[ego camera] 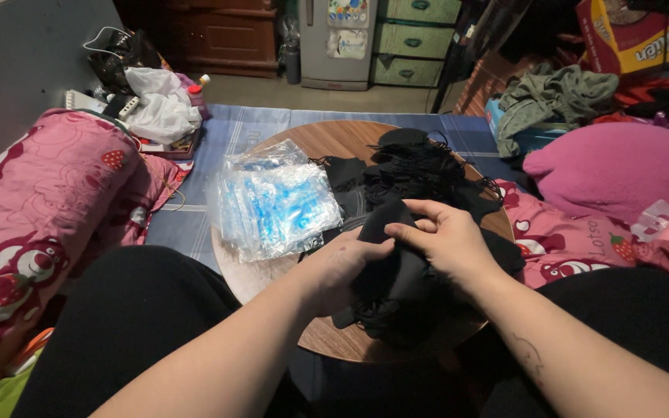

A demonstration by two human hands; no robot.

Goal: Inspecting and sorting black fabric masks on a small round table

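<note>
both hands, left hand and right hand, grip a black mask over the round counter; clear bags lie stacked beside a heap of black masks.

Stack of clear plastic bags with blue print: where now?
Head view: stack of clear plastic bags lies on the round wooden table's left side, beside the black masks pile.

Bare forearms, no sleeves, small line tattoo on right forearm, black trousers
</note>
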